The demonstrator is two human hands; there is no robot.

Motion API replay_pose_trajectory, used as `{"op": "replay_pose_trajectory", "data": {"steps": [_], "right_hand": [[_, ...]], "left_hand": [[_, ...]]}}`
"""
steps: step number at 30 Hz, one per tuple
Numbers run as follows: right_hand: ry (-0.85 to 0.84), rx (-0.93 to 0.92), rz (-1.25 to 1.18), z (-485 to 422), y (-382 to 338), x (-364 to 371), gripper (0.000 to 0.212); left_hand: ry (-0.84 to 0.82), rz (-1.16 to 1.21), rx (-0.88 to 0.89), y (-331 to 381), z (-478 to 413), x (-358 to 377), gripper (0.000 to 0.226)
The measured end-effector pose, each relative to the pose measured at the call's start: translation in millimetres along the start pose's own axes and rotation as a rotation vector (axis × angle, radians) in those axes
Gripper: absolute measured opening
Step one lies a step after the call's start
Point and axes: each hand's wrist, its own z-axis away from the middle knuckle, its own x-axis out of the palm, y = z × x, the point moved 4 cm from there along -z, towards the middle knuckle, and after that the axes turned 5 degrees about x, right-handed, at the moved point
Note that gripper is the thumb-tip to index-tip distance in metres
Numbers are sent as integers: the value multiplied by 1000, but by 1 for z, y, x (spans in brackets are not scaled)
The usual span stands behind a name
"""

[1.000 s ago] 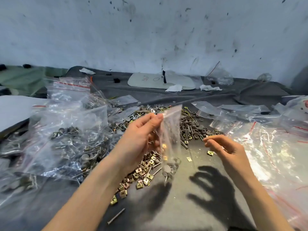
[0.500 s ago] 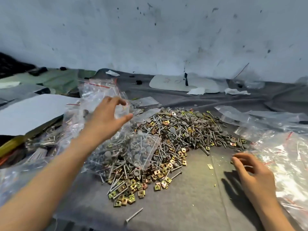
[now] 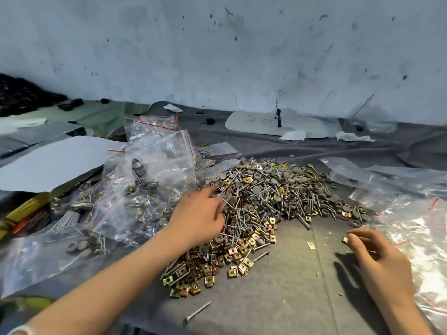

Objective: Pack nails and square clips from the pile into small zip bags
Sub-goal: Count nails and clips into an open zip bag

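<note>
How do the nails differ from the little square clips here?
The nails are long, thin and silver-grey; the square clips are flat, squat and brassy. Nails run all through the pile; clips crowd its near edge. Both are small metal parts.

Your left hand point(image 3: 200, 218) and your right hand point(image 3: 377, 257) are both bare. So are the forearms point(image 3: 116, 284) behind them, all the way back to the bottom edge of the view. The forearms are slim and smooth, and the fingers are long and thin. At the bottom left corner, where your left arm leaves the picture, a white strip point(image 3: 21, 331) lies across it. It is too cut off to tell whether it is a sleeve hem or a band.
</note>
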Motion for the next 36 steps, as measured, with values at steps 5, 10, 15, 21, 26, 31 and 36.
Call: {"op": "replay_pose_trajectory", "data": {"steps": [5, 10, 15, 21, 26, 31, 36], "right_hand": [[-22, 17, 11, 0, 0, 0, 10], [-4, 28, 0, -1, 2, 0, 10], [6, 26, 6, -2, 2, 0, 11], [19, -15, 116, -1, -1, 2, 15], [309, 30, 584, 6, -7, -7, 7], [-9, 291, 784, 4, 10, -6, 36], [56, 248, 718, 2, 6, -6, 32]], "left_hand": [[230, 582, -101, -21, -12, -49, 13], [408, 1130, -163, -50, -27, -118, 14], [698, 1218, -205, -89, -35, -164, 23], [656, 261, -532, -160, -25, -130, 39], [660, -60, -207, -110, -29, -86, 58], [576, 206, 60, 5, -35, -44, 55], [454, 678, 383, 135, -24, 10, 47]]}}
